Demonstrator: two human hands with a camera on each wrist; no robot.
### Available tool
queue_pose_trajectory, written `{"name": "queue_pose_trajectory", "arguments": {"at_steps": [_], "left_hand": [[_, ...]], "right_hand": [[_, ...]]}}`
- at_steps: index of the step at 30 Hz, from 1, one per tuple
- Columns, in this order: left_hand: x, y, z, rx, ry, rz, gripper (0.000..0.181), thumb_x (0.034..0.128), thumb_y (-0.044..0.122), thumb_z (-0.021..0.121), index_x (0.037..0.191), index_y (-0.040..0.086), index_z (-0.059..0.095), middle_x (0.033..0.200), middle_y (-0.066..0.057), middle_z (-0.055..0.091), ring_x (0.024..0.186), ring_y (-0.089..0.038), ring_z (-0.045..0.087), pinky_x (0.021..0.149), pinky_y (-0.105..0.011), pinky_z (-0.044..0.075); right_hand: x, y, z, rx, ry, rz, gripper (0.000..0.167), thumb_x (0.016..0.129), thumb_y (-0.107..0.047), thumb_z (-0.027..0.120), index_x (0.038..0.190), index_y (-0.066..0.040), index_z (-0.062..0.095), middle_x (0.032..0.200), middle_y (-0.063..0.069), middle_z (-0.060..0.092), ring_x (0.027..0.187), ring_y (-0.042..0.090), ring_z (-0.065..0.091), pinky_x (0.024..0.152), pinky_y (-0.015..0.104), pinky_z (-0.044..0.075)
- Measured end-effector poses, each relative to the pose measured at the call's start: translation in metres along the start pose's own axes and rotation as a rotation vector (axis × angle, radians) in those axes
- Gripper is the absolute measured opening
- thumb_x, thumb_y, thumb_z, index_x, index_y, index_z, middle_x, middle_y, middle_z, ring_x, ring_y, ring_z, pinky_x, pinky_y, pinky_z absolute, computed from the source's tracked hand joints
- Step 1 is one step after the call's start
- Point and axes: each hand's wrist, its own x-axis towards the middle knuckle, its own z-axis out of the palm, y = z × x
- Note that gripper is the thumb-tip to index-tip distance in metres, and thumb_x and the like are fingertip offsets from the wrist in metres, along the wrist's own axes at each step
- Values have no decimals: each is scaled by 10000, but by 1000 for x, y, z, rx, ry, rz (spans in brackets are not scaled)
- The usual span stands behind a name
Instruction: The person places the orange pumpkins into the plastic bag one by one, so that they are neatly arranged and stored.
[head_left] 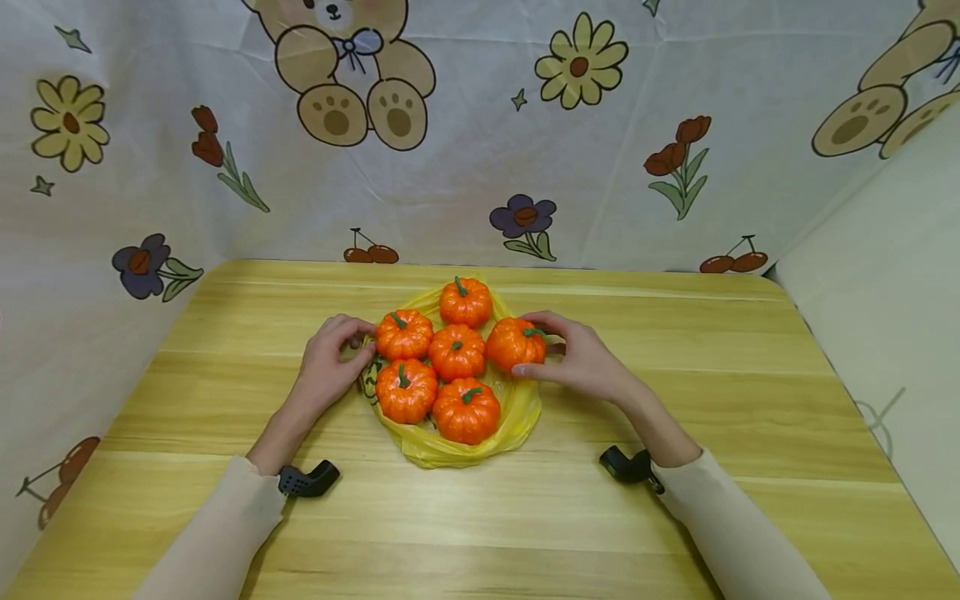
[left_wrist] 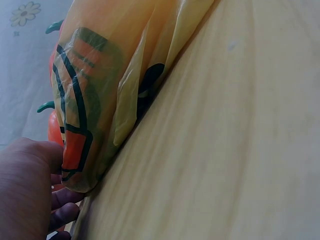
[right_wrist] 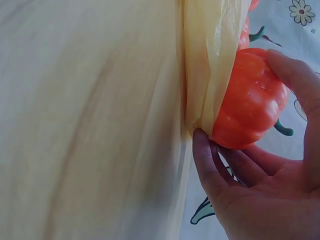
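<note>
Several small orange toy pumpkins (head_left: 457,352) with green stems sit together on and in a spread yellow plastic bag (head_left: 517,417). My right hand (head_left: 581,354) grips the rightmost pumpkin (head_left: 513,343) between thumb and fingers. In the right wrist view that pumpkin (right_wrist: 252,100) is tilted, its stem turned toward the palm, and a fingertip touches the bag (right_wrist: 207,65). On the other side, my left hand (head_left: 330,354) holds the bag's left edge beside the upper-left pumpkin (head_left: 403,335). The left wrist view shows thumb and fingers at the printed bag (left_wrist: 95,100); some fingertips are hidden.
The bag lies on a light wooden table (head_left: 480,533). Behind the table hangs a white cloth (head_left: 465,183) printed with bears and flowers. A black wrist device (head_left: 309,480) is on the left wrist, another black device (head_left: 626,465) on the right.
</note>
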Motion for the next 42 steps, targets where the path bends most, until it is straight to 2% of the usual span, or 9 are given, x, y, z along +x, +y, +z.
{"name": "queue_pose_trajectory", "arguments": {"at_steps": [5, 14, 19, 29, 37, 42], "left_hand": [[0, 1, 1, -3, -3, -7, 154, 932, 24, 743, 1082, 53, 755, 999, -107, 673, 892, -227, 537, 788, -318, 386], [0, 1, 0, 3, -1, 0, 152, 932, 25, 738, 1080, 54, 756, 1009, -104, 682, 893, -217, 543, 794, -319, 394], [0, 0, -1, -3, -1, 6, 158, 932, 30, 742, 1086, 61, 757, 1006, -99, 686, 890, -211, 546, 792, -317, 399], [1, 0, 2, -53, -1, 36, 180, 925, 41, 754, 1097, 94, 763, 987, -77, 714, 881, -203, 583, 790, -288, 435], [9, 7, 12, -49, -21, 26, 182, 928, 52, 747, 1108, 82, 750, 999, -92, 699, 877, -209, 585, 795, -313, 457], [13, 13, 21, -53, -27, 25, 171, 934, 67, 744, 1105, 75, 749, 999, -90, 697, 872, -209, 590, 796, -327, 468]], "right_hand": [[-1, 0, 0, -39, -1, -25, 708, 841, -321, 900, 1442, -125, 583, 1404, 15, 629, 1272, 239, 590, 1058, 457, 545], [0, -4, 2, -195, 7, -71, 741, 803, -294, 917, 1435, -87, 590, 1358, 57, 669, 1185, 239, 663, 1020, 449, 569], [0, -6, 2, -272, 26, -80, 778, 787, -298, 919, 1444, -51, 586, 1369, 96, 675, 1185, 260, 670, 1018, 465, 567], [-2, -6, -2, -366, 69, -68, 801, 770, -313, 926, 1450, -56, 592, 1401, 126, 666, 1211, 322, 665, 1043, 508, 537], [0, -4, -10, -414, 107, -82, 806, 736, -272, 943, 1420, -20, 598, 1387, 160, 610, 1189, 350, 638, 1027, 519, 543], [4, 0, -19, -429, 111, -54, 838, 741, -247, 937, 1455, -3, 573, 1438, 198, 558, 1228, 395, 613, 1053, 543, 523]]}}
